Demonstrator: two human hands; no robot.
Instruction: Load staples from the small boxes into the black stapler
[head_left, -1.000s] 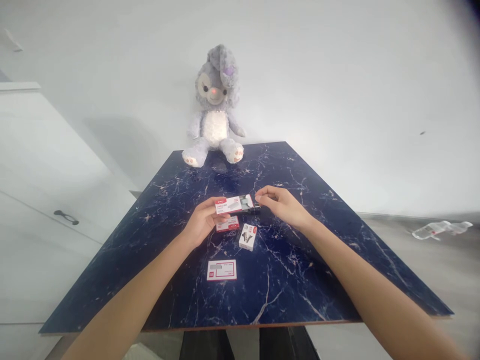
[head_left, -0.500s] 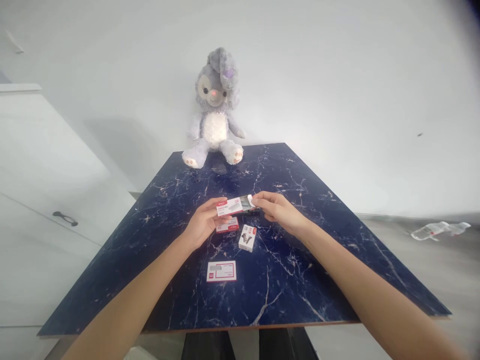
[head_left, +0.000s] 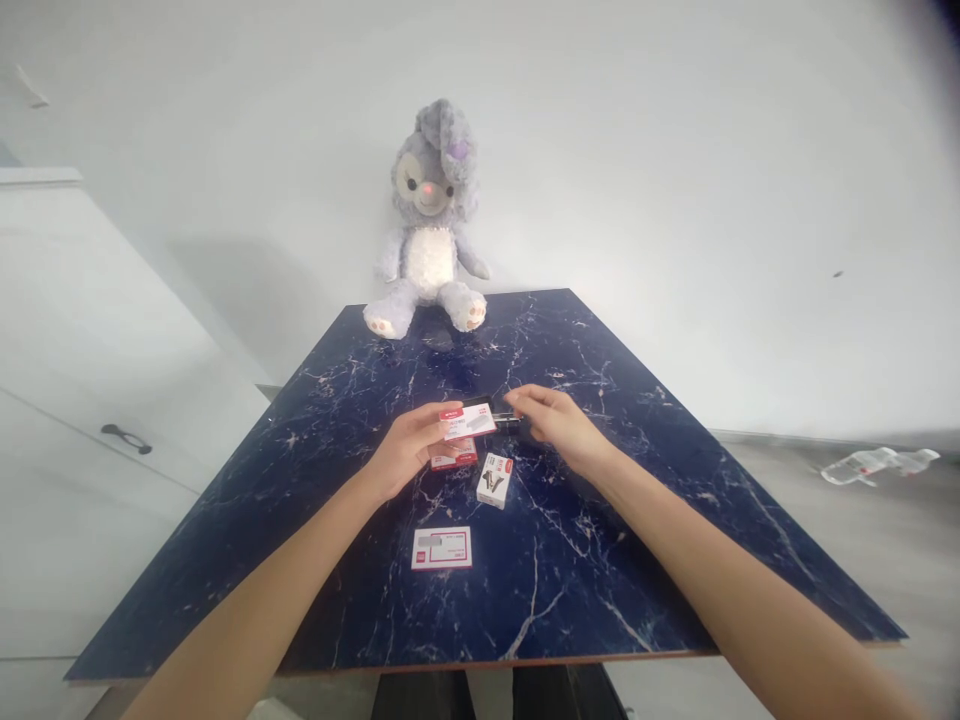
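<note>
My left hand (head_left: 415, 445) grips a small white and red staple box (head_left: 470, 422), its printed face turned up. To the right of that box is my right hand (head_left: 553, 415), thumb and fingers pinched together; whatever may be between them is too small to make out. A black stapler (head_left: 507, 424) lies behind the box and is partly covered by it and by my right hand. Beneath the held box, a second red and white box (head_left: 454, 455) rests on the table. Closer to me is a white box with a dark clip picture (head_left: 495, 480).
A flat white and red box (head_left: 442, 548) lies near the front of the blue marbled table (head_left: 600, 560). At the back edge sits a grey plush toy (head_left: 431, 230) against the wall. A white cabinet (head_left: 90, 400) stands left; a clear plastic bottle (head_left: 877, 464) lies on the floor at right.
My right fingers have come away from the end of the staple box, where they held a white flap. The box has shifted slightly right and down, and more of the stapler shows.
</note>
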